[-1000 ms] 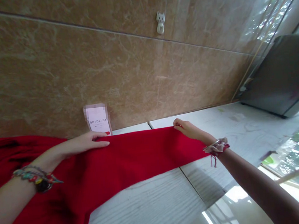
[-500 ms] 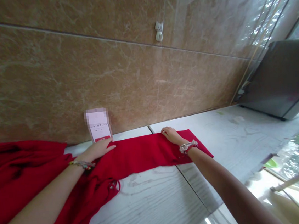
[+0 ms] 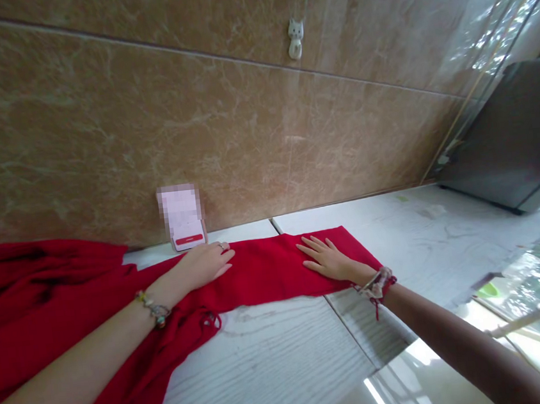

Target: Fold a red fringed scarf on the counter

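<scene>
A long piece of red cloth [image 3: 267,270] lies across the white wood-grain surface, flat and straight-edged on the right, bunched and wrinkled on the left. My right hand [image 3: 328,260] rests on the flat part near its right end, palm down with fingers spread. On the cloth further left, my left hand [image 3: 204,265] lies palm down, its fingers stretched out to the right. A thin red loop [image 3: 211,322] sticks out from the cloth's near edge below my left hand. Whether the cloth is folded in layers cannot be seen.
A phone [image 3: 188,226], partly blurred, leans against the brown marbled wall [image 3: 98,130] behind my left hand. A white cat-shaped hook [image 3: 296,38] is fixed on the wall. At the right stands a dark grey box-like appliance [image 3: 509,138] on the white surface [image 3: 267,363].
My right hand has come from the cloth's far edge toward its middle, and its fingers have spread out. My left hand has moved a little right along the cloth.
</scene>
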Tool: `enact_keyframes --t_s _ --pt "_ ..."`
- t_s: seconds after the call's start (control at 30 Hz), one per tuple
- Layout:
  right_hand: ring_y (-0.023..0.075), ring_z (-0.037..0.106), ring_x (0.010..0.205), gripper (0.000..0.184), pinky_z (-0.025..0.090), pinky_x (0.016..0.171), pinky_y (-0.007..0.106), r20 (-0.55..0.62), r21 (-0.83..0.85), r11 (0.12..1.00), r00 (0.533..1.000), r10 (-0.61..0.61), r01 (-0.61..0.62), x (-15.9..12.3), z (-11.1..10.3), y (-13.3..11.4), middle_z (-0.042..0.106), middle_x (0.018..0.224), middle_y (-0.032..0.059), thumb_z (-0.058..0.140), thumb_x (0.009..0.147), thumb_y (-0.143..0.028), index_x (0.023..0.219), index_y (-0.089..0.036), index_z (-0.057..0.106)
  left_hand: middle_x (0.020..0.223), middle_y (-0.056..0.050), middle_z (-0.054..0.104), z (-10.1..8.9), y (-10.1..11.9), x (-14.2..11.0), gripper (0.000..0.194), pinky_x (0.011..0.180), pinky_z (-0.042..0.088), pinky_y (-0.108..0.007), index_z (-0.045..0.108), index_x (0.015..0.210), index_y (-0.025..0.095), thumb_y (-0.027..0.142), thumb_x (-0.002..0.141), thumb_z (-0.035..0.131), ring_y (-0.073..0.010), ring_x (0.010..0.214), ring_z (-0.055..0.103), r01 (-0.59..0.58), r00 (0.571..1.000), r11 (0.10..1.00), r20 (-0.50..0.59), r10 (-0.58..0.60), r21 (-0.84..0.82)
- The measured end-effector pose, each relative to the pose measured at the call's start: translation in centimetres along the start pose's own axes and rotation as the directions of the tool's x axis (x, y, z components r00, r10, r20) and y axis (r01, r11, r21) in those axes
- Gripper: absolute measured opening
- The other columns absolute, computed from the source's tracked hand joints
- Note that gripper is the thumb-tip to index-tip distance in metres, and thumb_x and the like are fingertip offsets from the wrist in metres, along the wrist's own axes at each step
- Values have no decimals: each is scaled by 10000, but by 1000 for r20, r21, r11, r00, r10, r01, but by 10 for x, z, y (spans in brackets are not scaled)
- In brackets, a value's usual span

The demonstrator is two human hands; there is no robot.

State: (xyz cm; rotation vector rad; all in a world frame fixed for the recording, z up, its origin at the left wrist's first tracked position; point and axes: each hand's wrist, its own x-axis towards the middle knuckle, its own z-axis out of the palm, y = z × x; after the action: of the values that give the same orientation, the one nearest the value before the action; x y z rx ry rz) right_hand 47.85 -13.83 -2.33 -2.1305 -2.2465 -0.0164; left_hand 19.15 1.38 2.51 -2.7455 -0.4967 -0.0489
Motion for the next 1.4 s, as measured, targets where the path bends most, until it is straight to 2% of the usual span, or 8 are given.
enact_keyframes --t_s 0.13,0.33,0.6,0.77,0.97,1.17,1.27,1.4 --pt "249 184 1336 511 183 1028 564 26 -5 997 996 -80 80 -2 -8 10 237 1459 91 250 917 -458 1387 -258 257 1321 -78 470 5 30 21 389 956 357 -314 478 1230 229 393 887 396 -188 1153 476 -60 998 971 -46 50 -233" --pt "257 181 1336 482 184 1018 584 28 23 999 999 -26 25 -3 -14 28 244 1458 69 267 921 -443 1382 -307 252 1461 -71 230 23 44 21 520 1064 164 -451 295 1361 264 483 890 324 -227 1337 190 -17 990 893 119 79 -451" --pt "317 171 1330 529 186 989 639 -52 9 999 997 52 -51 -9 -18 0 251 1455 81 333 887 -501 1373 -297 288 1465 -74 215 13 36 15 535 1066 140 -458 288 1366 252 437 872 373 -234 1340 178 -36 974 905 188 127 -424" --pt "296 202 1325 514 190 999 619 -37 65 998 999 -5 7 -18 -12 -17 289 1439 84 345 892 -475 1363 -270 318 1463 -83 220 4 57 27 548 1062 150 -463 319 1354 253 495 864 366 -242 1343 165 2 980 895 179 87 -445" --pt "267 203 1328 493 191 1009 596 2 109 991 997 74 -74 -41 -12 13 302 1434 83 343 900 -449 1368 -303 294 1470 -95 186 14 79 23 549 1047 121 -535 272 1372 262 489 876 341 -266 1347 135 -7 988 890 134 77 -456" --pt "293 161 1334 489 203 998 609 103 14 982 977 185 -188 -60 -14 32 239 1458 74 367 902 -406 1373 -308 279 1443 -155 252 -5 87 40 517 1035 172 -532 402 1309 186 413 844 421 -297 1322 216 18 988 905 146 49 -426" --pt "314 213 1318 493 222 998 605 -12 -21 993 993 114 -114 -60 -20 22 307 1430 96 451 868 -397 1338 -273 369 1458 -113 237 -12 103 57 456 1047 168 -504 411 1297 203 363 872 375 -259 1325 217 -67 996 893 17 83 -445" --pt "241 486 1145 306 363 981 451 -161 -61 984 971 -175 167 -61 -26 2 575 1197 111 514 842 -259 1134 -205 590 1430 -70 317 -2 119 65 512 1057 154 -496 363 1322 230 437 856 403 -235 1326 215 -188 979 842 -26 202 -506"
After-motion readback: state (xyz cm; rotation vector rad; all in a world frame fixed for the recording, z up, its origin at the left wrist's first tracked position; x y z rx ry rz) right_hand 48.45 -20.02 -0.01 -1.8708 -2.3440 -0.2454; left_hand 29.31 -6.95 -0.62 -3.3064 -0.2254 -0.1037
